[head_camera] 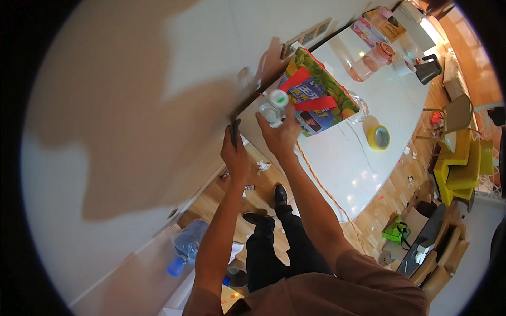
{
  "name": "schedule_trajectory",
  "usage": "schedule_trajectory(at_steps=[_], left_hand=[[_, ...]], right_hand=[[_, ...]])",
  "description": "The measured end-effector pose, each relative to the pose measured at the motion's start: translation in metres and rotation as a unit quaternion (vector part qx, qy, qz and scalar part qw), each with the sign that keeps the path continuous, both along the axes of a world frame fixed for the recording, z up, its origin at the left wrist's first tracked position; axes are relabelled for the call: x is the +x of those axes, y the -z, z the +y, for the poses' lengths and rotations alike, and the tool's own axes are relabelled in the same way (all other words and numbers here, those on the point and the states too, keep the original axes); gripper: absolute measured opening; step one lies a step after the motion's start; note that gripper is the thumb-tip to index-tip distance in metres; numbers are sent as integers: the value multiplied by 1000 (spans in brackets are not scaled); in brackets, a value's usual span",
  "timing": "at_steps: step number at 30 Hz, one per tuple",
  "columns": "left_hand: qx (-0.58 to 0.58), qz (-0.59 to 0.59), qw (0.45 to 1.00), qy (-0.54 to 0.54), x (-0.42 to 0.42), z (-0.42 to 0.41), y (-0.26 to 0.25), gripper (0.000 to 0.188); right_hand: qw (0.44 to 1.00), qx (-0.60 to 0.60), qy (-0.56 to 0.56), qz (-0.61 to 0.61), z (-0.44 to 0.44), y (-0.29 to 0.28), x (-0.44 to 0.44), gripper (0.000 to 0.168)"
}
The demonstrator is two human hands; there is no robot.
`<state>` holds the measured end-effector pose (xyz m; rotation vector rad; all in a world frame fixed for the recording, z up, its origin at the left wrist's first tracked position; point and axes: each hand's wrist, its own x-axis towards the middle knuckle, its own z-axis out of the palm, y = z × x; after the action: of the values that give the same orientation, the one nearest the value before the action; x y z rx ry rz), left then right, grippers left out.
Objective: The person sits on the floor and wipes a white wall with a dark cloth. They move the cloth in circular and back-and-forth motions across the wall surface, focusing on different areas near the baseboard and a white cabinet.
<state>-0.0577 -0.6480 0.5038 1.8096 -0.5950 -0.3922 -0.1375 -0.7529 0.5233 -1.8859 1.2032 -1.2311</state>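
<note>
My right hand (pixel 282 134) grips a clear plastic container with a white lid (pixel 278 98) over the near left end of the white marble-look table (pixel 336 166). Directly behind it stands a printed shopping bag (pixel 316 94) with red straps, bearing green leaves and writing. My left hand (pixel 235 160) is at the table corner by the wall, closed around a dark, flat object (pixel 235 133); what exactly it is cannot be told.
Right of the bag lie a glass dish (pixel 360 107) and a yellow tape roll (pixel 378 137). Farther back are a pink-lidded pitcher (pixel 371 62) and a black jug (pixel 428 70). A twisted cord (pixel 322 185) crosses the table. Scraps litter the floor near a large water bottle (pixel 191 239).
</note>
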Motion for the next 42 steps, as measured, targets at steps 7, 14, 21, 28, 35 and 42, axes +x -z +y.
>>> schedule_trajectory(at_steps=[7, 14, 21, 28, 35, 42], left_hand=[[243, -386, 863, 219, -3, -34, 74, 61], [147, -403, 841, 330, -90, -23, 77, 47], [142, -442, 809, 359, -15, -70, 71, 40], [185, -416, 844, 283, 2, -83, 73, 44], [215, -403, 858, 234, -30, -51, 68, 46], [156, -263, 905, 296, -79, 8, 56, 51]], right_hand=[[996, 30, -85, -8, 62, -63, -110, 64], [965, 203, -88, -138, 96, -65, -148, 68], [983, 142, -88, -78, 86, -67, -130, 73], [984, 173, -23, -29, 93, -58, -136, 75], [982, 176, -28, -61, 95, -64, -122, 72], [993, 99, -51, -40, 65, -58, -77, 73]])
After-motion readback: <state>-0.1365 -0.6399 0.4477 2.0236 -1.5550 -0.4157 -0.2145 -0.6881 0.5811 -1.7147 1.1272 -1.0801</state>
